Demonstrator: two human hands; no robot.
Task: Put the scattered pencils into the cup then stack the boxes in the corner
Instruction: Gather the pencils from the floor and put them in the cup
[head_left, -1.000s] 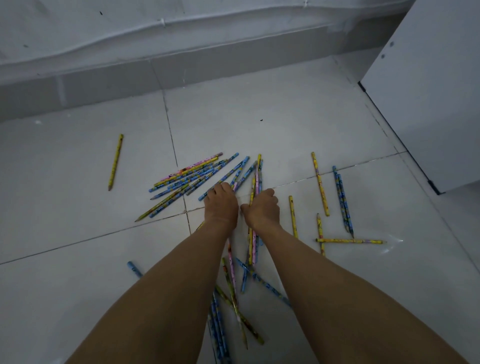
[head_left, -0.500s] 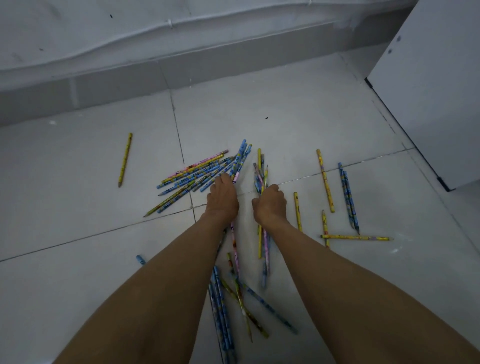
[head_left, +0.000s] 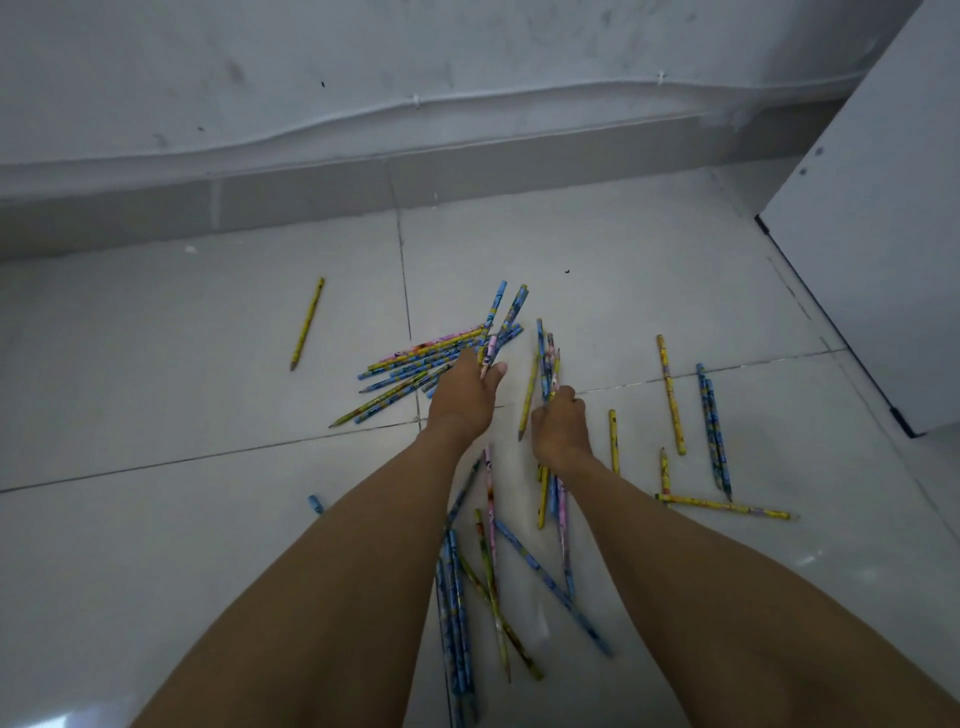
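Note:
Many patterned pencils in blue, yellow and pink lie scattered on the white tiled floor. My left hand is closed around a few pencils whose ends stick up past my fingers, beside a fanned pile of pencils. My right hand grips a small bundle of pencils that points away from me and trails back under my wrist. A lone yellow pencil lies far left. More pencils lie to the right and several between my forearms. No cup or boxes are in view.
A white wall with a grey skirting board runs across the back. A white cabinet panel stands at the right edge. A thin cable is clipped along the wall.
Both hands went from flat on the floor to closed around pencils, lifting small bundles off the tiles. The view has shifted slightly, showing more wall.

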